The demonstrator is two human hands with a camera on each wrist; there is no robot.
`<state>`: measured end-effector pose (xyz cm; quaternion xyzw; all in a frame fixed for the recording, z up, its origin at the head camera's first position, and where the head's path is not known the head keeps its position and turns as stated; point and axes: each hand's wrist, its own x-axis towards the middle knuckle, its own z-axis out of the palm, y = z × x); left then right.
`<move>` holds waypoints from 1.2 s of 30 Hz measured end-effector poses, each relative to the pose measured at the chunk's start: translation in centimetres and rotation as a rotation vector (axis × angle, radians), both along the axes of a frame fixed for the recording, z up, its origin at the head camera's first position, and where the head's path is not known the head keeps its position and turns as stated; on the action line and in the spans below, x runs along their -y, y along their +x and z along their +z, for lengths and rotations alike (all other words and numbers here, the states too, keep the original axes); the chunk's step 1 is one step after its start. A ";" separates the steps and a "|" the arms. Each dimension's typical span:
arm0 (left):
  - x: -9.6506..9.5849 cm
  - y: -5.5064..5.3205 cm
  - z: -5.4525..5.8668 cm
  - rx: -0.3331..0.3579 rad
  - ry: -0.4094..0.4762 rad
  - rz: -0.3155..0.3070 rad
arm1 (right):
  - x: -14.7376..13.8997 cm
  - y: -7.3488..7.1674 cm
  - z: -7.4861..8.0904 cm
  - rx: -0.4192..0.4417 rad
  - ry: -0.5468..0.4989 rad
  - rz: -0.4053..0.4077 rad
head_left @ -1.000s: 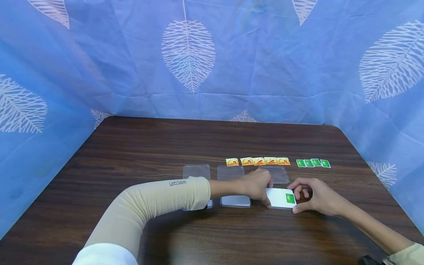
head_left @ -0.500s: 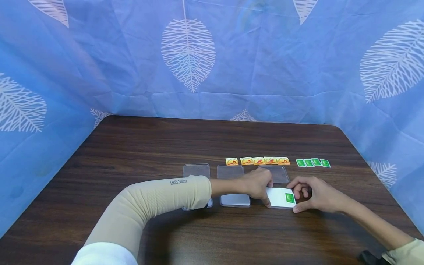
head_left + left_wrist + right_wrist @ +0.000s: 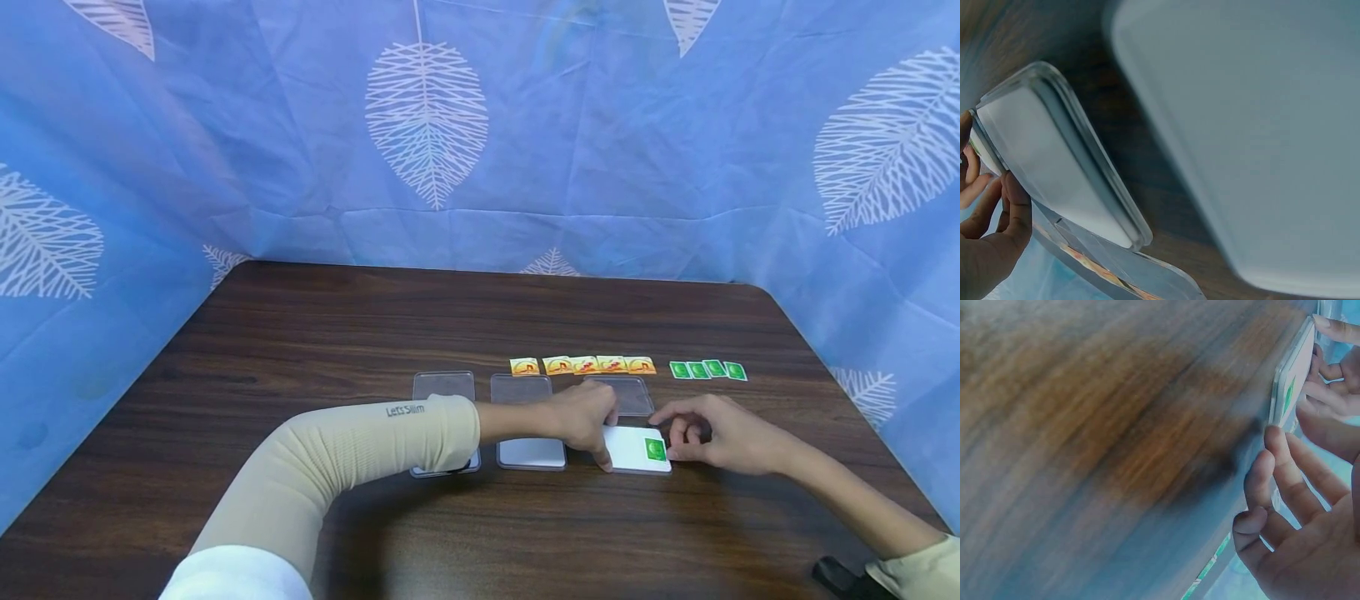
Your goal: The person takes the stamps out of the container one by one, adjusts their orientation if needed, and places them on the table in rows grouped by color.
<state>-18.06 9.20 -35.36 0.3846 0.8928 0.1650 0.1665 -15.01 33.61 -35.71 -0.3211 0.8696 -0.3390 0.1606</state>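
A flat clear plastic case [image 3: 626, 450] with a white top lies right of centre on the table. It bears a green sticker [image 3: 656, 450] near its right end. My left hand [image 3: 579, 418] holds the left end, thumb at the near edge and fingers at the far edge. At the right end, my right hand [image 3: 727, 435] has its thumb beside the sticker and its index finger by the far corner. In the right wrist view, thumb and fingertips of the right hand [image 3: 1300, 531] meet the case's end [image 3: 1277, 400].
Another white-filled case [image 3: 532, 453] lies under my left forearm; a third [image 3: 468, 464] is mostly covered by the sleeve. Clear lids [image 3: 444, 385] lie behind them. Yellow-orange stickers [image 3: 598, 365] and several green stickers [image 3: 708, 369] are laid in a row farther back on the table [image 3: 360, 317].
My right thumb has shifted from the case's near right corner up along its end toward the sticker. The left hand and the case stay in place.
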 end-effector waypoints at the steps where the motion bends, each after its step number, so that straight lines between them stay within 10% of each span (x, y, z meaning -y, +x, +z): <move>1: 0.0 0.0 0.0 0.004 -0.002 0.003 | 0.1 0.0 0.0 -0.034 0.016 -0.010; 8: -0.3 0.1 0.3 0.009 -0.044 0.000 | 0.5 0.0 0.1 -0.188 0.045 0.007; 36: -0.4 -0.1 0.2 0.041 -0.043 -0.029 | 1.3 -0.9 0.1 -0.119 -0.013 0.078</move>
